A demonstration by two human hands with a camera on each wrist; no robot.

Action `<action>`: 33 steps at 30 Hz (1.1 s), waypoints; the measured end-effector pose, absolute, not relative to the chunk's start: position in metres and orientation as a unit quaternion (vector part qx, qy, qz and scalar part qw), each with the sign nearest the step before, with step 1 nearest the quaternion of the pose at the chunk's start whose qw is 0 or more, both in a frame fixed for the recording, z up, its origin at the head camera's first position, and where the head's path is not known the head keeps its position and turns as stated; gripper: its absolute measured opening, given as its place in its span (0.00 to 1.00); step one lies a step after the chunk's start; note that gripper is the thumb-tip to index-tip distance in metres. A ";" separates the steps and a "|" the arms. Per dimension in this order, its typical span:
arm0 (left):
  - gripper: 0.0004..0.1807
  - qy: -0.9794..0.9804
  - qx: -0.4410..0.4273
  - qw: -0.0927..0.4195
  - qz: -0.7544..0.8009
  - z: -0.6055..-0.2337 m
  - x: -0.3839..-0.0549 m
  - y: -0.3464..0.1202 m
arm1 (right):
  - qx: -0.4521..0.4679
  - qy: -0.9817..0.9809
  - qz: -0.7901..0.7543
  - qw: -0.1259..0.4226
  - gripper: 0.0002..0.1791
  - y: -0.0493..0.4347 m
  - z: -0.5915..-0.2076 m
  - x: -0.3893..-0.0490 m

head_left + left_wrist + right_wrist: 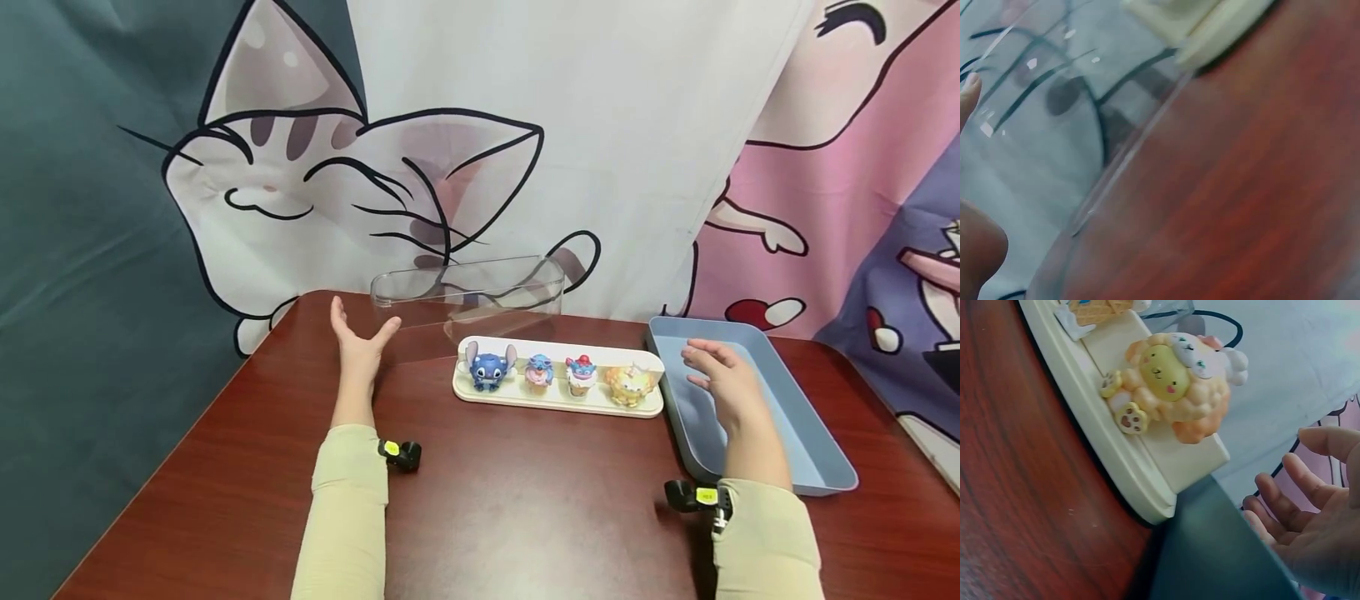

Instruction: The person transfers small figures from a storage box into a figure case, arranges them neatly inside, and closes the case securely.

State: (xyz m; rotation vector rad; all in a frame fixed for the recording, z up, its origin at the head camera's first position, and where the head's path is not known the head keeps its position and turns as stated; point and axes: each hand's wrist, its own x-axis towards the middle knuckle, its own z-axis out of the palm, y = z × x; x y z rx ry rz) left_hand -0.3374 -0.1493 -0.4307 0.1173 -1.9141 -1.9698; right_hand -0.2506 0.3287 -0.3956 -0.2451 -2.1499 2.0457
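A cream display base (pixel 558 403) holds several small figures in a row: a blue big-eared figure (pixel 488 371) at the left end, two ice-cream-like figures in the middle and a yellow fluffy figure (pixel 1172 381) at the right end. Behind the base and to its left, a clear plastic cover (pixel 510 279) stands on the table. My left hand (pixel 360 348), thumb and fingers spread, is beside the cover's left end; whether it touches is unclear. Above the blue tray (pixel 798 383) hovers my right hand (pixel 729 385), its fingers loosely bent around nothing.
The tray lies right of the base, close to its end. The reddish-brown wooden table (pixel 480 500) extends in front of the base. Behind its back edge hangs a cartoon-printed curtain (pixel 637 125). Each wrist bears a small black camera.
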 end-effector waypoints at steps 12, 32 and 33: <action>0.57 -0.717 0.018 0.081 -0.692 -0.459 -0.354 -0.150 | -0.066 -0.729 0.679 0.054 0.14 0.314 -0.405 -0.253; 0.57 -0.682 -0.074 0.012 -0.727 -0.441 -0.363 -0.149 | -0.055 -0.692 0.717 0.055 0.07 0.317 -0.403 -0.257; 0.56 -0.677 -0.080 0.014 -0.731 -0.440 -0.364 -0.148 | -0.053 -0.688 0.721 0.056 0.05 0.317 -0.403 -0.257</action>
